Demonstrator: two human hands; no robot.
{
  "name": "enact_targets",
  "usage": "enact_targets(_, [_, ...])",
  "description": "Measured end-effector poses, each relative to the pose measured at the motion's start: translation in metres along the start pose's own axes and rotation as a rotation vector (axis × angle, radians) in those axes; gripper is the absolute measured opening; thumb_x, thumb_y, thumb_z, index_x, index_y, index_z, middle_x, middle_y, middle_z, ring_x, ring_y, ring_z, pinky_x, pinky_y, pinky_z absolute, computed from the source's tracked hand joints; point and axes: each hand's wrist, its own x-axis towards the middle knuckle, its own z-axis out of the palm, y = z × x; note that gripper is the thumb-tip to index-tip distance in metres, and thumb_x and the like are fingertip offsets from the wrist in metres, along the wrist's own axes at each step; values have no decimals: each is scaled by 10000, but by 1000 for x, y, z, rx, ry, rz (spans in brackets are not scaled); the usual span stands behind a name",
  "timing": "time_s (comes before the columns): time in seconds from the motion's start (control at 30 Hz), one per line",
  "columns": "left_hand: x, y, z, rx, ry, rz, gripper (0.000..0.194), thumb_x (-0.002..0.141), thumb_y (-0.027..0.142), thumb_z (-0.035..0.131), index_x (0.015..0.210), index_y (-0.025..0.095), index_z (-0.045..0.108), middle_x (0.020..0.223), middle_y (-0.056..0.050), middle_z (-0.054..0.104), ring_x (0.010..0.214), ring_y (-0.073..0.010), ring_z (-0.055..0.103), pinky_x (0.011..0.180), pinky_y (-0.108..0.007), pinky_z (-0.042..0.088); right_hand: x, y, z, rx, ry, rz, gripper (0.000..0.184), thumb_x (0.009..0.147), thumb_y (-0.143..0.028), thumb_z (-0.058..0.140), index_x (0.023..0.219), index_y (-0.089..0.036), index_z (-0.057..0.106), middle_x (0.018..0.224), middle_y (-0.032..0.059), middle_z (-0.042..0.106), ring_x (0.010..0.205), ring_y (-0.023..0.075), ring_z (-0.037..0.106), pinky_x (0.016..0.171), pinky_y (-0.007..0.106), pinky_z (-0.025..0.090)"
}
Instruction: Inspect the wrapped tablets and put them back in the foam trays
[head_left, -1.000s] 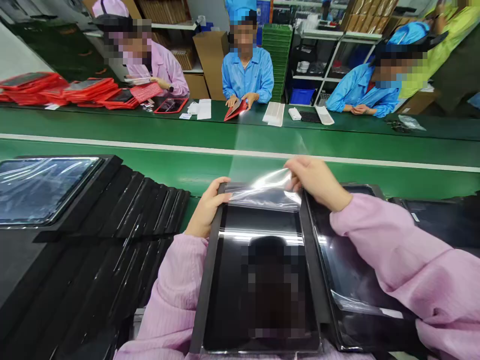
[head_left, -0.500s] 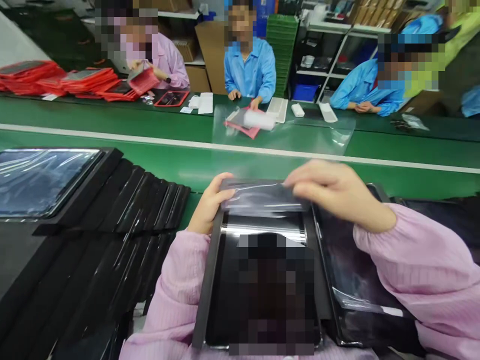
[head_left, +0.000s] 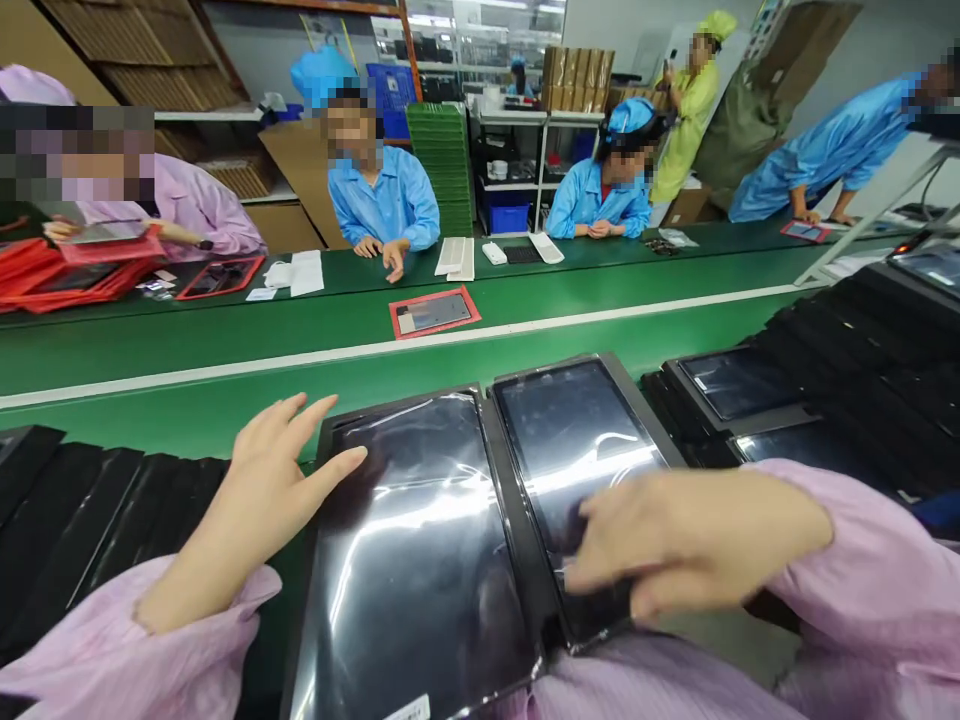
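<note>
In front of me a flat black screen panel (head_left: 420,560) in a dark frame lies under shiny clear film, a white label at its near edge. My left hand (head_left: 281,465) hovers at its upper left corner, fingers spread and holding nothing. A second film-covered screen panel (head_left: 559,420) lies against its right side. My right hand (head_left: 675,545) is over the lower part of that second panel, smeared by motion. Its fingers are too blurred to show whether they grip or touch anything.
Stacked dark panels (head_left: 97,520) fan out at left, and more dark panels (head_left: 847,370) are piled at right. Across the green conveyor (head_left: 225,375) sit several co-workers. A red-edged panel (head_left: 435,312) lies on the belt beyond the white line (head_left: 525,325).
Both hands have left the film's top edge, which was folded back; film now covers the panel. My right hand moved right and nearer. The view turned right. A co-worker released the red-edged panel.
</note>
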Motion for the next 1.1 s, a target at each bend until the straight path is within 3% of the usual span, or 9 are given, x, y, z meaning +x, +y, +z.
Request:
enact_targets(0.13, [-28,73,-2,-21,-157,725,317,865,476,474,1038,245,604,1080,-56,629,1078,-254,543,926,-421,444,-30,26,-15,298,390,447,235,893,-275,519,1063,-167,641,953,48,734,881,152,684,796,241,537])
enact_targets(0.23, [-52,134,15,37,-383,937,476,675,571,685,921,169,618,923,-66,642,863,-240,573,802,-390,475,-48,34,-6,393,484,601,242,851,-302,551,1032,-188,663,880,41,744,825,178,698,761,280,563])
enact_targets(0.33, [-66,165,38,128,-456,964,664,522,654,730,898,122,603,858,-75,627,758,-230,555,669,-366,462,-63,34,4,424,461,617,256,836,-324,562,1017,-185,677,856,46,746,794,183,701,728,280,573])
enact_targets(0.47, [-70,168,55,145,-490,994,459,664,536,714,855,146,567,776,-32,593,691,-205,540,607,-345,434,-79,32,7,421,445,640,263,834,-332,567,1029,-197,681,858,44,745,780,188,700,712,289,577])
enact_targets(0.67, [-77,162,51,125,-374,906,462,782,293,631,1166,100,463,925,-100,642,739,-223,608,625,-337,478,-94,30,10,452,487,657,248,841,-286,541,1032,-194,671,887,38,744,815,178,697,721,280,573])
enact_targets(0.77, [-82,159,51,75,-408,967,110,795,138,530,900,165,544,723,-19,629,580,-186,572,524,-308,450,-97,32,12,463,525,633,250,843,-286,540,1024,-167,664,911,44,741,829,159,693,740,257,562])
enact_targets(0.93, [-74,157,53,-17,-451,1071,240,797,52,393,771,223,559,667,6,640,580,-183,576,563,-304,483,-97,36,14,505,565,609,245,849,-272,531,1019,-141,650,927,46,737,842,138,686,759,246,545])
enact_targets(1.0, [-56,150,54,-84,-344,996,238,832,116,376,749,251,553,640,12,638,556,-181,582,545,-292,490,-97,37,14,525,568,609,238,850,-274,529,1010,-146,650,930,46,736,850,142,683,765,257,541])
enact_targets(1.1, [-15,117,52,-144,-180,598,130,851,239,439,768,287,527,708,44,659,572,-171,601,487,-267,466,-100,40,14,567,615,640,237,836,-294,546,996,-154,651,913,48,734,855,155,681,774,280,537])
